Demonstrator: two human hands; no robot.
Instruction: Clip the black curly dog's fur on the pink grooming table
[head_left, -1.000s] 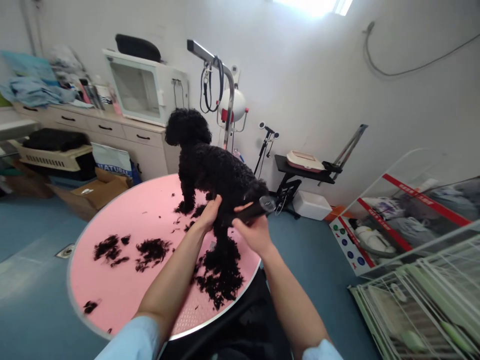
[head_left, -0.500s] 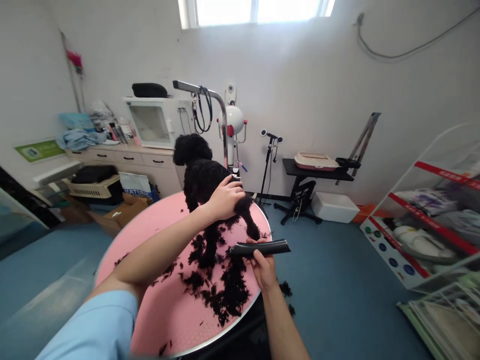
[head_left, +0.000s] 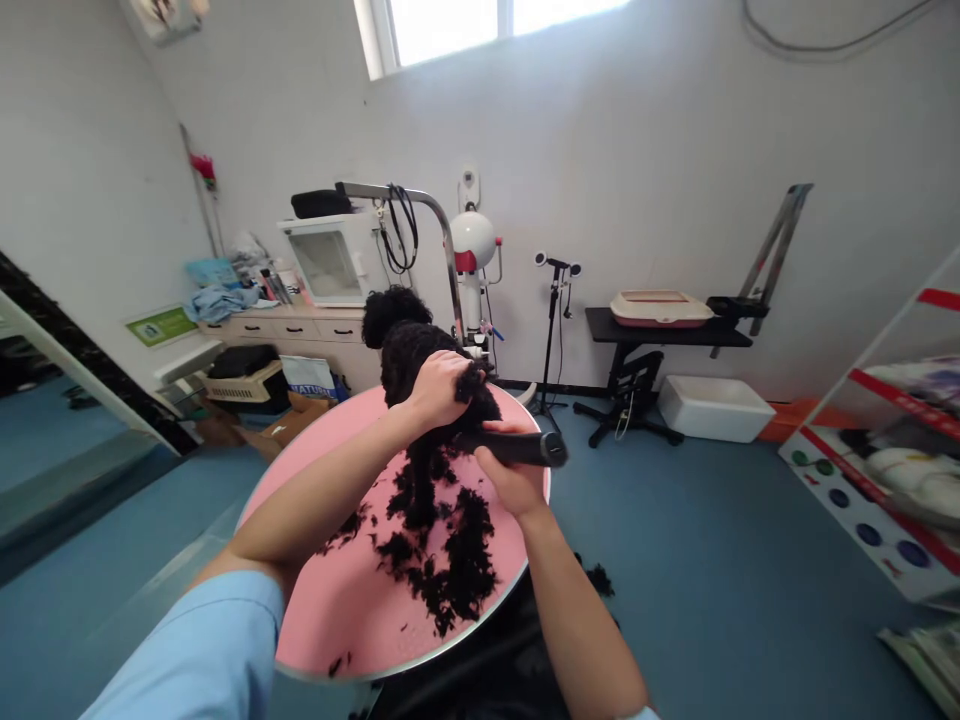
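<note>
A black curly dog (head_left: 401, 345) stands on the round pink grooming table (head_left: 337, 610), facing away from me. My left hand (head_left: 436, 388) is closed around the fur at its rump or tail, lifting it. Just below, my right hand (head_left: 508, 478) grips a black hair clipper (head_left: 517, 447), held level with its front end against the dog's hindquarters. Heaps of cut black fur (head_left: 450, 560) lie on the table beneath the dog's back legs.
A metal grooming arm (head_left: 427, 225) with hanging loops rises behind the dog. A white cabinet (head_left: 334, 262) stands on a drawer counter at the left. A black side table (head_left: 667, 330) with a tray stands right; shelving (head_left: 892, 440) fills the far right. More fur lies on the blue floor.
My left hand rose from the dog's back leg to grip its rump. The clipper dropped away, then came back up against the hindquarters. My view shifted back and to the right.
</note>
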